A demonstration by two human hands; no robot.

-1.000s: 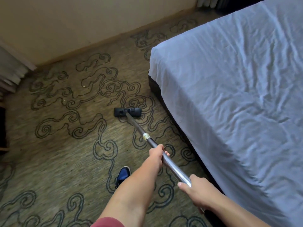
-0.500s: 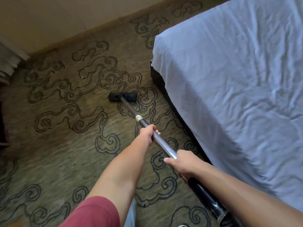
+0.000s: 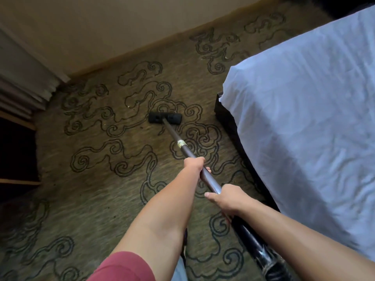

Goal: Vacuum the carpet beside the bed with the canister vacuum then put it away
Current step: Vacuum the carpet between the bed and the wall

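Observation:
The black floor nozzle of the vacuum rests flat on the olive carpet with dark swirl patterns, left of the bed corner. A metal wand with a pale tape band runs from the nozzle back toward me. My left hand grips the wand midway. Lower down, my right hand holds it just above the black handle and hose end. The canister itself is out of view.
The bed with a wrinkled white sheet fills the right side, its dark base along the carpet. A beige wall bounds the far side. Pale curtain folds and a dark furniture opening stand at the left.
Both arms have stretched out and the nozzle has slid away from me across the carpet toward the wall. The blue shoe seen earlier is now hidden under my arm.

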